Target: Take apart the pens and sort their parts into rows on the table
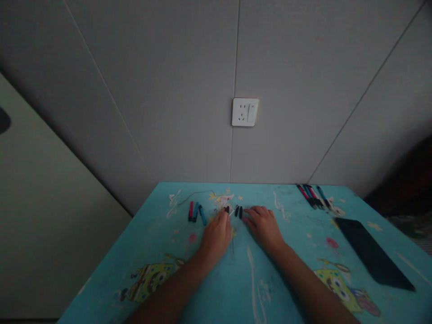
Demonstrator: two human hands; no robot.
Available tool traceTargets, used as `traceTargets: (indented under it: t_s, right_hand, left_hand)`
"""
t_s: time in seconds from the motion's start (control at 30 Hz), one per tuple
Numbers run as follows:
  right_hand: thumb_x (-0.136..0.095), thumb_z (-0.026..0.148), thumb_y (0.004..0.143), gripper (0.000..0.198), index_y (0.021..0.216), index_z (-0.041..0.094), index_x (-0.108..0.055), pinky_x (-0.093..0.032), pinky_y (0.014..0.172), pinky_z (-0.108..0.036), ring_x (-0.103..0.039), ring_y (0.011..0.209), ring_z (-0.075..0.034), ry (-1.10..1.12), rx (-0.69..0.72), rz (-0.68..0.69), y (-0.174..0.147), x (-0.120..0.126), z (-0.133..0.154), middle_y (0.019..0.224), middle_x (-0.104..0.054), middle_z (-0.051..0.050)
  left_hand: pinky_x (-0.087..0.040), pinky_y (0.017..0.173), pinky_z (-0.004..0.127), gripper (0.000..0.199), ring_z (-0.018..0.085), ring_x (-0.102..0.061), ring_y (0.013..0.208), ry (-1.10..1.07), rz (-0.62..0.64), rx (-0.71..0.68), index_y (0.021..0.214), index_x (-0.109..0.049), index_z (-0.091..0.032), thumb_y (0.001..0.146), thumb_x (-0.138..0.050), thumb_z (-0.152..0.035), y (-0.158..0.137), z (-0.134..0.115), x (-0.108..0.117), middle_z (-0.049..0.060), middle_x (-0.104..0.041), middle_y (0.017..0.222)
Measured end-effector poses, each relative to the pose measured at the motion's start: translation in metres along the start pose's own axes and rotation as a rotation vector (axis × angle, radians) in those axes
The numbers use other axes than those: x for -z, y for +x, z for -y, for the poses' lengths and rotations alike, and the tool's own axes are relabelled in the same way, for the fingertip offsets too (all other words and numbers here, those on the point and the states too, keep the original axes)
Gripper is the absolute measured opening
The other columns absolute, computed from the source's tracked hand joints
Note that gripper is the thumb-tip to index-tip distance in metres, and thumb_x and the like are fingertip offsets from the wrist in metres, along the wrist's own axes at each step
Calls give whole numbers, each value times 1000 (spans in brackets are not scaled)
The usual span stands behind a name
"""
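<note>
My left hand (218, 231) rests on the table with its fingers closed together around a small black piece (227, 209), perhaps a pen cap. A thin white stick-like thing (231, 212) shows beside those fingertips; its kind is unclear. Two short black pieces (238, 211) lie between my hands, close together. Just right of them is my right hand (265, 226), thumb and forefinger apart, tips near the closer piece; whether they touch it I cannot tell. Left of my left hand lie three short marker-like pieces, one pink and black (191, 211) and two blue (202, 215).
Several pink, blue and black pens (312, 196) lie at the table's back right. A flat dark rectangular object (373, 252) sits along the right side. The blue cartoon-printed tabletop (135, 252) meets a grey wall with a white socket (245, 112).
</note>
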State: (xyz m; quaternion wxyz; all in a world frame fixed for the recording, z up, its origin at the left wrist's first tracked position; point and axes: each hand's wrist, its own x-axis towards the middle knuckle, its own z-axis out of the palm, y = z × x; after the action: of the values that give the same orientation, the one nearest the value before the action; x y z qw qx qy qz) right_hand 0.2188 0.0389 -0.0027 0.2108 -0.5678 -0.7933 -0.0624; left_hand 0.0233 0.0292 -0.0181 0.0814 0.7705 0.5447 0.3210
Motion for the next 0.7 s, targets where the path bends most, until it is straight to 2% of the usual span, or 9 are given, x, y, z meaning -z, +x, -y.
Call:
traceTargets:
  t_s: [0.13, 0.27, 0.47, 0.7]
  right_hand:
    - [-50, 32, 97, 24, 106, 25, -71, -37, 82, -34, -55, 94, -22, -26, -66, -21, -8, 12, -23, 99, -65, -8]
    - [-51, 32, 96, 23, 100, 25, -73, -36, 81, -33, -55, 92, -22, -52, -67, -7, -10, 13, -27, 97, -64, -6]
    - [-51, 31, 96, 22, 98, 26, -73, -36, 81, -33, -54, 92, -21, -69, -28, 33, -10, 8, -11, 98, -63, -6]
    - [-48, 29, 97, 25, 107, 25, -70, -37, 82, -34, -55, 92, -21, -61, -54, 45, -9, 4, -5, 99, -63, -8]
  left_hand:
    - [-50, 81, 32, 27, 20, -64, 88, 36, 25, 33, 98, -55, -20, 101, -29, -25, -4, 0, 5, 7, -64, 91]
    - [-50, 80, 33, 28, 21, -64, 88, 44, 50, 26, 99, -56, -19, 102, -28, -26, -5, 2, 7, 8, -65, 91]
    - [-50, 92, 36, 30, 21, -62, 107, -18, 69, -41, 124, -50, -19, 101, -32, -24, -5, 5, 4, 10, -65, 116]
    - [-48, 100, 37, 37, 20, -58, 117, -13, 119, -93, 136, -43, -22, 101, -33, -25, -3, 3, 3, 8, -58, 133]
